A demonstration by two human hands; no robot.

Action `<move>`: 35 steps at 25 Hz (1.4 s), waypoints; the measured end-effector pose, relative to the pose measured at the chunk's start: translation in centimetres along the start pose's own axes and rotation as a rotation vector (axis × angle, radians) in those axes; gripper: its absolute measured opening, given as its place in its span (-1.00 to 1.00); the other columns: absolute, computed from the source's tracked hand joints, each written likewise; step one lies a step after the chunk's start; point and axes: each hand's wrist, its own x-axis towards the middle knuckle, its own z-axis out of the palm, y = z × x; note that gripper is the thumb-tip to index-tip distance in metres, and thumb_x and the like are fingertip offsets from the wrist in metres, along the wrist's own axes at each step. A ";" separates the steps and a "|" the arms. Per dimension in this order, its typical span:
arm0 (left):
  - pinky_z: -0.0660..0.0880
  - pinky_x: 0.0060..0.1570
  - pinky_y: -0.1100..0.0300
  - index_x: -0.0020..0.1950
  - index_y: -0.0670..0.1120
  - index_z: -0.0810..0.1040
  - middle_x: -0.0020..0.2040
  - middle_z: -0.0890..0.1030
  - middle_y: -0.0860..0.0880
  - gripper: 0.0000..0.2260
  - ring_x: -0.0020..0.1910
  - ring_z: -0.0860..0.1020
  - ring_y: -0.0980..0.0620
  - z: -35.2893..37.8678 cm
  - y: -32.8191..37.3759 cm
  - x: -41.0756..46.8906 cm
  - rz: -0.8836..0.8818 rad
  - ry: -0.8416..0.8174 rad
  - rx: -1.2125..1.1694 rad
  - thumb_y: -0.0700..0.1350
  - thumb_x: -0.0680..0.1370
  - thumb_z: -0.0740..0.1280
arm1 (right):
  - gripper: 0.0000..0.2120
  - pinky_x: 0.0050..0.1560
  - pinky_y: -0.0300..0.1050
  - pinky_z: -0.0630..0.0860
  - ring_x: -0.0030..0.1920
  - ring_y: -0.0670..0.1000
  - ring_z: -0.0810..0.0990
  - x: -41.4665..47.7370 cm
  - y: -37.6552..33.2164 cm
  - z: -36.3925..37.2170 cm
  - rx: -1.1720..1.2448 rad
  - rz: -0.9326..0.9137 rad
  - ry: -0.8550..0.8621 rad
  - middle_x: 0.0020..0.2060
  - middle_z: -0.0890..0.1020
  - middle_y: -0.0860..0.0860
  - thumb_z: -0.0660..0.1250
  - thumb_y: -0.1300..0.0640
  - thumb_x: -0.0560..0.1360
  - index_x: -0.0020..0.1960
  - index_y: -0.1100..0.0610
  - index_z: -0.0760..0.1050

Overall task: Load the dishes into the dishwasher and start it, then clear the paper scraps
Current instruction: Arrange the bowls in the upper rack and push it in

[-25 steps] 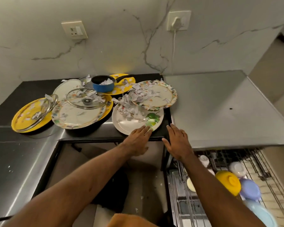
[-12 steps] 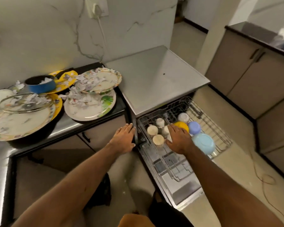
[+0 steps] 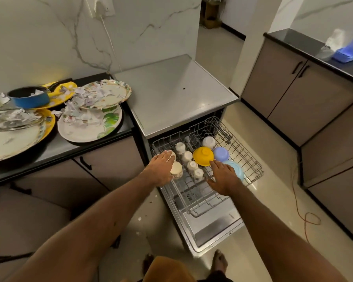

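both hands are on the dishwasher now: since half a second ago the left hand (image 3: 159, 169) has left the cabinet front and settled on the cups, while the right hand (image 3: 224, 178) stays over the rack (image 3: 251, 159).

from my screen, far left on the desk (image 3: 69, 148), a glass lid (image 3: 12, 121) lies on a big floral plate (image 3: 8, 143) with torn paper under it. behind, a blue saucepan (image 3: 30, 97) holds a few paper scraps (image 3: 36, 92) and sits on a yellow plate (image 3: 63, 92). next, a leaf-print plate (image 3: 90, 131) and, overlapping its far edge, a floral-rimmed plate (image 3: 110, 93), both heaped with scraps.

right of the desk, the dishwasher (image 3: 171, 94) has its door (image 3: 212, 231) down and the rack pulled out. the left fingers (image 3: 165, 157) lie nearly straight across one cup (image 3: 172, 154), gripping nothing; a second cup (image 3: 176, 169) sits just beside the palm. four more cups (image 3: 186, 156) stand bottoms-up in a row. then a white bowl (image 3: 208, 141), a yellow bowl (image 3: 203, 156), a lilac bowl (image 3: 221, 154) and a pale blue bowl (image 3: 237, 169), all inverted. the right fingers (image 3: 215, 166) are spread flat and wide, forefinger touching the yellow bowl's rim.
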 end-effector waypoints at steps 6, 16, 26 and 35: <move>0.03 0.61 -0.10 0.68 -0.12 0.00 0.69 -0.02 -0.14 -0.20 0.66 -0.02 -0.14 -0.5 6.3 -0.1 -0.195 0.042 -0.076 0.11 0.60 0.35 | -0.27 0.54 0.12 0.21 0.60 0.16 0.24 -0.1 5.7 0.0 -0.028 -0.196 -0.031 0.62 0.24 0.14 0.26 -0.11 0.65 0.66 0.18 0.08; 0.00 0.62 -0.16 0.68 -0.09 0.05 0.69 -0.01 -0.13 -0.22 0.66 -0.05 -0.13 0.2 16.7 -2.9 -0.394 0.093 -0.265 0.08 0.59 0.37 | -0.24 0.53 0.12 0.25 0.56 0.13 0.31 -1.3 10.4 1.4 -0.032 -0.363 -0.173 0.59 0.31 0.11 0.32 -0.14 0.59 0.65 0.14 0.11; -0.07 0.62 -0.12 0.69 -0.08 -0.03 0.69 -0.08 -0.10 -0.22 0.67 -0.08 -0.10 -0.1 21.0 -7.3 -0.482 0.076 -0.154 0.11 0.62 0.31 | -0.21 0.57 0.13 0.21 0.60 0.15 0.24 -8.7 19.3 3.7 -0.048 -0.303 -0.187 0.63 0.24 0.11 0.30 -0.15 0.61 0.67 0.16 0.06; 0.00 0.62 -0.13 0.69 -0.09 -0.04 0.70 -0.07 -0.08 -0.19 0.67 -0.05 -0.09 0.3 26.4 -7.5 -0.597 0.043 -0.191 0.14 0.61 0.34 | -0.20 0.58 0.08 0.18 0.61 0.15 0.23 -7.9 21.1 2.3 -0.044 -0.381 -0.130 0.63 0.23 0.12 0.30 -0.16 0.62 0.67 0.17 0.06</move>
